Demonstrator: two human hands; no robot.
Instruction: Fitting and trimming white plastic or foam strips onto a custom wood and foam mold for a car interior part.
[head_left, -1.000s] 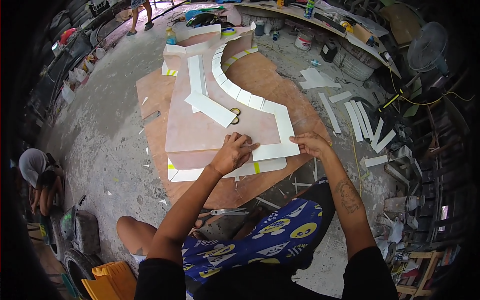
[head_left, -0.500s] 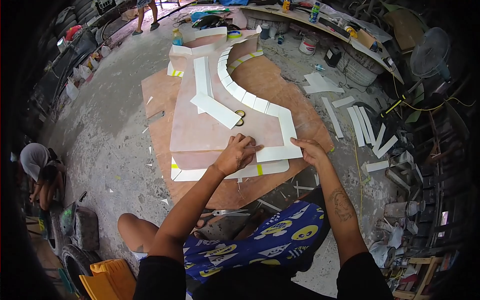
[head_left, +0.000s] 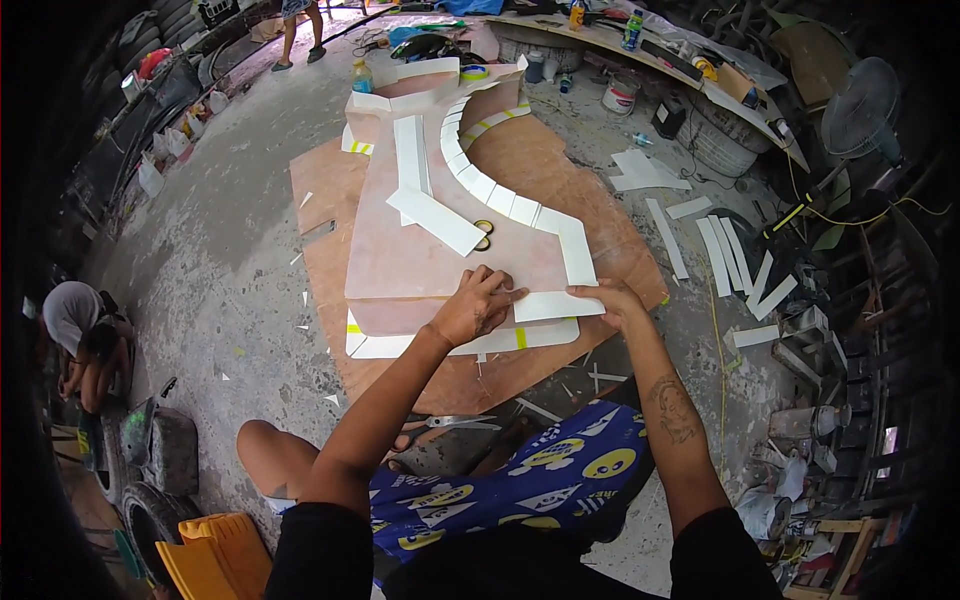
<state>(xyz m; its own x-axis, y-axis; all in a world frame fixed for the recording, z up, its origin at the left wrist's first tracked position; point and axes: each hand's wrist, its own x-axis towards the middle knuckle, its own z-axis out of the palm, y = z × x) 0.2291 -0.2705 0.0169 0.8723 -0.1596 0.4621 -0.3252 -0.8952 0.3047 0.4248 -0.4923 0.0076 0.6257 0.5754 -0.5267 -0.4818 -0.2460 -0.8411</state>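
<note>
A white card-like strip (head_left: 550, 306) lies along the near right edge of a large pinkish panel (head_left: 400, 260), below the end of another white strip (head_left: 576, 252). My left hand (head_left: 475, 303) has its fingers curled and pinches the strip's left end. At the right end my right hand (head_left: 612, 300) grips it, thumb on top and the other fingers underneath. Overlapping white pieces (head_left: 500, 197) line the panel's curved edge. A loose white strip (head_left: 440, 220) lies on the panel beside a small black and yellow ring (head_left: 484, 235).
Under the panel is a brown board (head_left: 610, 240) on the concrete floor. Scissors (head_left: 455, 422) lie near my legs. Several cut white strips (head_left: 722, 255) lie to the right, near a fan (head_left: 862, 110). A crouching person (head_left: 88, 345) is at the far left.
My right hand has shifted slightly left over the strip's right end, its thumb now lying across the top. My left hand stays at the left end. The view has tilted slightly.
</note>
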